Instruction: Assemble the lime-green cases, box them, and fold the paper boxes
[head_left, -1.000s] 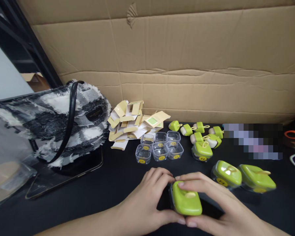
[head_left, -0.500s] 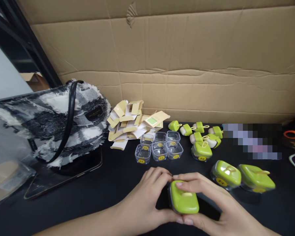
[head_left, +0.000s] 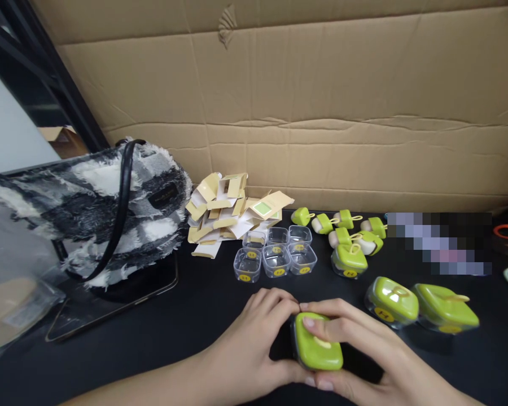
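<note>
Head view: both hands are wrapped around one green-lidded box (head_left: 317, 349) that sits on the black worktop (head_left: 173, 332). The left hand (head_left: 254, 349) pinches its left edge, and the right hand (head_left: 364, 355) has its fingers (head_left: 322, 326) curled flat over the lid. My worry is that uneven pressure could tip the lid crooked or make the slick box squirt sideways. Two closed boxes (head_left: 392, 301) sit near, right of the right fingers, easy to knock. The empty clear cups (head_left: 275, 256) beyond the fingertips look safer.
</note>
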{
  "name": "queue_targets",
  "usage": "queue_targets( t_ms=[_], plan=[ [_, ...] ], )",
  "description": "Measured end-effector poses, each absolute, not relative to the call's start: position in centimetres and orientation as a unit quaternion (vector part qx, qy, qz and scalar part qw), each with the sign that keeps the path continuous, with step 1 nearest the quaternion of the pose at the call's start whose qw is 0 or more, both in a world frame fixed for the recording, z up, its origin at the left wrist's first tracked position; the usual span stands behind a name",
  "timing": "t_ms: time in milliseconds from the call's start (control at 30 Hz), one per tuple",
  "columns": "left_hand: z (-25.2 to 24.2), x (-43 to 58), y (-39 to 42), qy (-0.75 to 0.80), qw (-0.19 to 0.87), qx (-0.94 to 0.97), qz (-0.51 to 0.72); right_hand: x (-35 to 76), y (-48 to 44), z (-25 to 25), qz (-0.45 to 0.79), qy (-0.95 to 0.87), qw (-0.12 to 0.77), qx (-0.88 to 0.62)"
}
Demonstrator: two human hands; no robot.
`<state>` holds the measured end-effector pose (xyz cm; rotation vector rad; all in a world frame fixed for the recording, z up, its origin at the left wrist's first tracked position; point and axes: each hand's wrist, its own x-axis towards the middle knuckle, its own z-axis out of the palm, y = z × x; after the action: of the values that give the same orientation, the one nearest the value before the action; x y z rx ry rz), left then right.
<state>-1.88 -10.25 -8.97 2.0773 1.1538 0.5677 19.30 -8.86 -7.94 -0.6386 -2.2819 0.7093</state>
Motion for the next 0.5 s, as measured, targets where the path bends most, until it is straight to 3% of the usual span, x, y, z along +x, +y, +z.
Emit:
queue_targets(
  t_ms=[500],
  plan=[
    [-9.01,-1.90,-10.17,0.443,0.345,0.797,0.222,18.96,-8.63,-7.92,0.272,-0.878,0.289,-0.267]
  ],
)
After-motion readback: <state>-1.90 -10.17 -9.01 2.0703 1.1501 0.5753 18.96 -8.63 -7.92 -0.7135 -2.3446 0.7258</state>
